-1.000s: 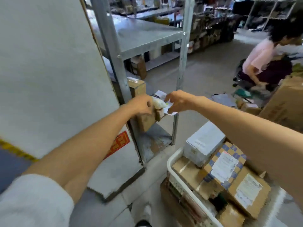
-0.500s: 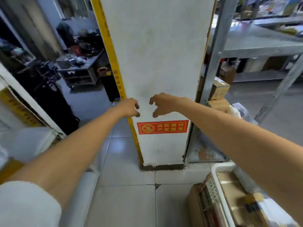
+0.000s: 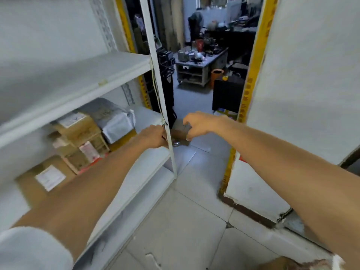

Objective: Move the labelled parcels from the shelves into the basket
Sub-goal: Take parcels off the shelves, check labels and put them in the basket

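Both hands were held out empty: the left hand point(image 3: 153, 136) loosely curled, the right hand point(image 3: 196, 124) half open, seemingly readied for grasping. The labelled parcels point(image 3: 78, 131) were left stacked on the left shelf point(image 3: 148, 115), blurred

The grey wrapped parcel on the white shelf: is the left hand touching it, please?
Apart. The head view shows the left hand at the shelf's front post, with bare shelf between it and the grey wrapped parcel.
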